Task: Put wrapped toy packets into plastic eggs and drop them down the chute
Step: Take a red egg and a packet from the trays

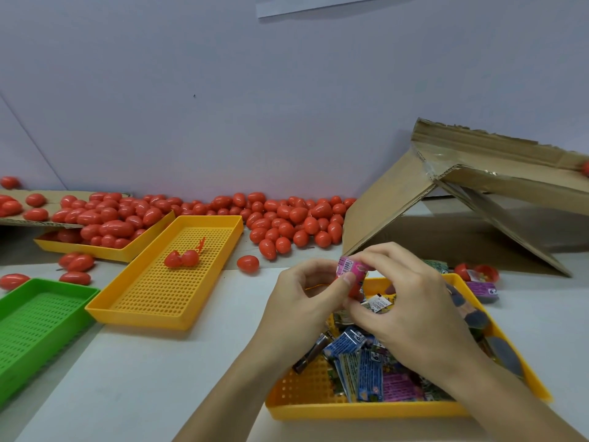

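While my left hand point(306, 291) grips the red egg half point(353, 290) underneath, my right hand point(411, 301) pinches the pink toy packet point(350, 266) and stuffs it in, above the yellow packet tray point(350, 409). Next, I reckon: snap the egg closed, then reach right to the cardboard chute point(510, 186).

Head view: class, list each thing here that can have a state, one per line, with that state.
Pink packet: rolled, pinched by both hands.
Left hand: fingers curled on packet.
Right hand: fingers curled on packet.
Egg in middle yellow tray: open.
Egg beside chute: open.
Green tray: nothing visible inside.
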{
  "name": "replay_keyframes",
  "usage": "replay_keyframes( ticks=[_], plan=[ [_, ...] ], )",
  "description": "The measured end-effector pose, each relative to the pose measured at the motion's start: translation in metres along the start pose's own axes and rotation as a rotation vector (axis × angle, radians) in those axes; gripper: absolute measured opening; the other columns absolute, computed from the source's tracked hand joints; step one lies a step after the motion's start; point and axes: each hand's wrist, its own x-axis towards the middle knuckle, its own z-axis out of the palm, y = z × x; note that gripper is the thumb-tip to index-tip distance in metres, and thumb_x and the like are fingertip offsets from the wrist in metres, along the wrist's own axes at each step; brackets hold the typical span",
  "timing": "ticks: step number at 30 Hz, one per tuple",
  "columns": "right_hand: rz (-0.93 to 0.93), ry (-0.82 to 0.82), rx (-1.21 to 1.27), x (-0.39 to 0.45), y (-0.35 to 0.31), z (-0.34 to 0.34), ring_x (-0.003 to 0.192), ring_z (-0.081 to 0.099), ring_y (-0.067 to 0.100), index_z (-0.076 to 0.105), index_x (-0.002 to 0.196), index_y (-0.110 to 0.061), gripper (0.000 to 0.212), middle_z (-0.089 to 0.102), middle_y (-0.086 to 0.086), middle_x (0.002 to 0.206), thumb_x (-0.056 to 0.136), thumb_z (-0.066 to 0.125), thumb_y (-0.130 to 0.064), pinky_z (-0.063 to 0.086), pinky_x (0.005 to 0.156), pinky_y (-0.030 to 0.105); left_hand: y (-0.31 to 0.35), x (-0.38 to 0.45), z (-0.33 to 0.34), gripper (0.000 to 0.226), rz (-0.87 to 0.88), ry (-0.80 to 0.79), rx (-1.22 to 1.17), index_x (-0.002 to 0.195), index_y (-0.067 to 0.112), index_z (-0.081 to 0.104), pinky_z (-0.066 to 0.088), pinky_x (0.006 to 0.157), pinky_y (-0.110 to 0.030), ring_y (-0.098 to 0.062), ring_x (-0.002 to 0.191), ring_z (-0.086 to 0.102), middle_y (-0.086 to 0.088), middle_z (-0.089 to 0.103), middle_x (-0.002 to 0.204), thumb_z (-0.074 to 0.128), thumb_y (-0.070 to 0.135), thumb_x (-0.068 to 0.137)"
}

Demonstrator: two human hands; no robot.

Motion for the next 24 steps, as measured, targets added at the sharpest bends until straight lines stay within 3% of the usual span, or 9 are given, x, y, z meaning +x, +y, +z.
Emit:
replay_keyframes(
  ticks=[4, 7, 10, 13, 16, 20, 24],
  plan=[
    [-0.006, -0.021, 0.040, -0.0006, 0.0004, -0.0005, 0.107, 0.056, 0.004, 0.065, 0.121, -0.026, 0.045, 0.054, -0.019, 0.113, 0.079, 0.071, -0.043, 0.049, 0.081, 0.016, -0.0001, -0.0009, 0.0010, 0.028, -0.031, -0.068, -0.039, 0.116, 0.023, 0.068, 0.060, 0.086, -0.037, -0.019, 0.097, 0.073, -0.004, 0.076, 0.100, 0.066, 0.036, 0.091],
    [-0.032, -0.062, 0.081, -0.0001, -0.0014, -0.0007, 0.110, 0.054, 0.001, 0.066, 0.122, -0.025, 0.046, 0.053, -0.019, 0.114, 0.079, 0.071, -0.041, 0.046, 0.082, 0.009, -0.0014, -0.0004, 0.0013, 0.017, -0.007, -0.092, 0.037, 0.107, 0.015, 0.072, 0.059, 0.083, -0.040, -0.024, 0.089, 0.072, -0.008, 0.075, 0.091, 0.063, 0.025, 0.097],
    [-0.062, -0.100, 0.106, 0.0003, -0.0003, -0.0011, 0.110, 0.056, 0.005, 0.068, 0.121, -0.021, 0.044, 0.054, -0.015, 0.116, 0.079, 0.077, -0.030, 0.051, 0.085, 0.018, -0.0027, -0.0006, 0.0015, 0.016, -0.016, -0.120, 0.059, 0.101, 0.015, 0.073, 0.059, 0.079, -0.040, -0.021, 0.083, 0.072, -0.007, 0.075, 0.085, 0.059, 0.023, 0.100],
    [-0.060, -0.124, 0.147, 0.0012, 0.0009, -0.0038, 0.108, 0.057, 0.007, 0.069, 0.120, -0.019, 0.046, 0.055, -0.013, 0.115, 0.076, 0.082, -0.023, 0.053, 0.082, 0.021, -0.0033, -0.0008, 0.0027, 0.020, -0.015, -0.156, 0.093, 0.099, 0.013, 0.071, 0.057, 0.077, -0.048, -0.033, 0.083, 0.069, -0.013, 0.073, 0.086, 0.057, 0.026, 0.101],
    [-0.056, -0.128, 0.210, 0.0025, 0.0007, -0.0066, 0.106, 0.058, 0.005, 0.069, 0.118, -0.018, 0.048, 0.056, -0.015, 0.113, 0.072, 0.082, -0.020, 0.050, 0.078, 0.014, -0.0042, 0.0002, 0.0022, 0.025, -0.035, -0.182, 0.073, 0.099, 0.008, 0.070, 0.059, 0.069, -0.038, -0.028, 0.073, 0.069, -0.011, 0.073, 0.083, 0.058, 0.030, 0.099],
    [-0.054, -0.116, 0.227, 0.0023, 0.0002, -0.0058, 0.105, 0.058, 0.003, 0.068, 0.120, -0.021, 0.048, 0.057, -0.018, 0.113, 0.074, 0.082, -0.018, 0.050, 0.077, 0.013, -0.0057, 0.0003, 0.0024, 0.023, -0.024, -0.194, 0.062, 0.104, 0.010, 0.070, 0.059, 0.071, -0.033, -0.028, 0.078, 0.070, -0.012, 0.074, 0.087, 0.057, 0.028, 0.101],
    [-0.034, -0.063, 0.191, 0.0016, -0.0004, -0.0052, 0.105, 0.056, -0.005, 0.064, 0.128, -0.025, 0.053, 0.059, -0.022, 0.117, 0.077, 0.076, -0.035, 0.044, 0.077, 0.006, -0.0049, -0.0001, 0.0031, 0.024, -0.014, -0.170, 0.033, 0.105, 0.009, 0.065, 0.055, 0.062, -0.023, -0.012, 0.065, 0.067, -0.004, 0.070, 0.075, 0.053, 0.029, 0.101]
  ],
)
